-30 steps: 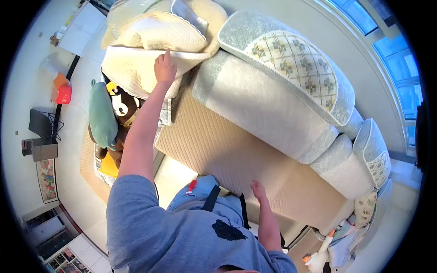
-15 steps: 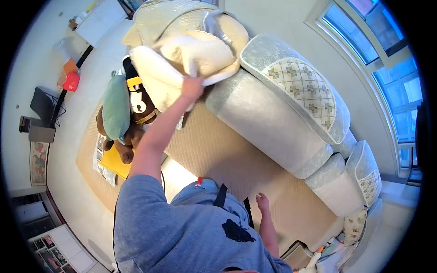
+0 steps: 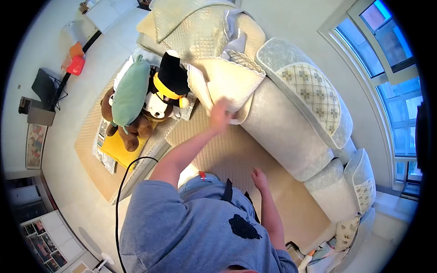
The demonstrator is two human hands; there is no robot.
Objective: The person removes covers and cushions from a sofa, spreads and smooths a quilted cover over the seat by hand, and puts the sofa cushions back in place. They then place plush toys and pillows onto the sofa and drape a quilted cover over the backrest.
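Observation:
My left hand (image 3: 220, 115) is at the lower edge of a cream quilted cover (image 3: 227, 77), blurred by motion, so its grip is unclear. The cover lies bunched and folded over the corner of the grey sofa (image 3: 282, 123). My right hand (image 3: 259, 179) hangs above the beige ribbed seat mat (image 3: 273, 200), touching nothing, its fingers loosely curled. Left of the cover rest a plush toy with a black hat (image 3: 174, 75), a green long pillow (image 3: 131, 93) and a yellow cushion (image 3: 122, 148).
A patterned backrest cover (image 3: 309, 86) lies on the sofa back. A black cable (image 3: 119, 195) curves beside my left arm. A black folding chair (image 3: 45, 86) and a red bag (image 3: 76, 66) stand at the far left. A white goose toy (image 3: 306, 260) lies at the lower right.
The cream cover has been pulled and folded over to the right, uncovering the black-hatted plush toy. My left hand has moved right and down in view. My right hand stays near the same place.

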